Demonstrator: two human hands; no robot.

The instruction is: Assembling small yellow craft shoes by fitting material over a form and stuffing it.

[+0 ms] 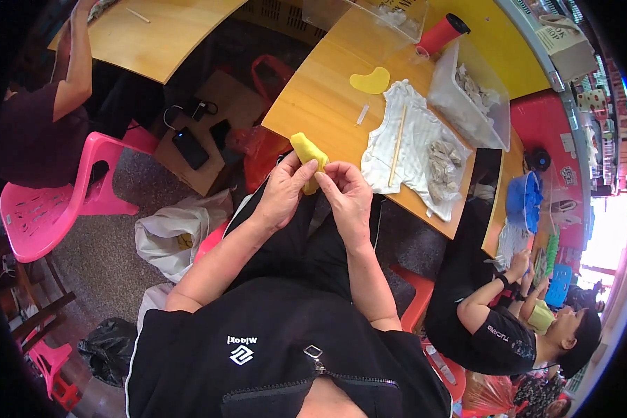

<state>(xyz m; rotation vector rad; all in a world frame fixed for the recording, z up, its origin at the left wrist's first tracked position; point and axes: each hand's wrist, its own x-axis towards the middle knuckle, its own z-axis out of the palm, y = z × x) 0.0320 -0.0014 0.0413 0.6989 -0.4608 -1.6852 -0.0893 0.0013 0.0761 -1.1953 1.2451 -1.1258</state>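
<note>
A soft yellow piece (307, 149) is pinched by the left fingers (305, 173) and right fingers (344, 174), which hide some of it. Ahead and right of them, on the surface (320, 90), a see-through bin (460, 110) holds crumpled pale stuff (474, 89), hard to make out. Nearer, a brownish bundle (444, 169) lies on white cloth (416, 132).

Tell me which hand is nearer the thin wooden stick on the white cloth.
Right. The right hand is lower left of the thin wooden stick, close to the white cloth; the left hand is farther left, beyond the right hand.
</note>
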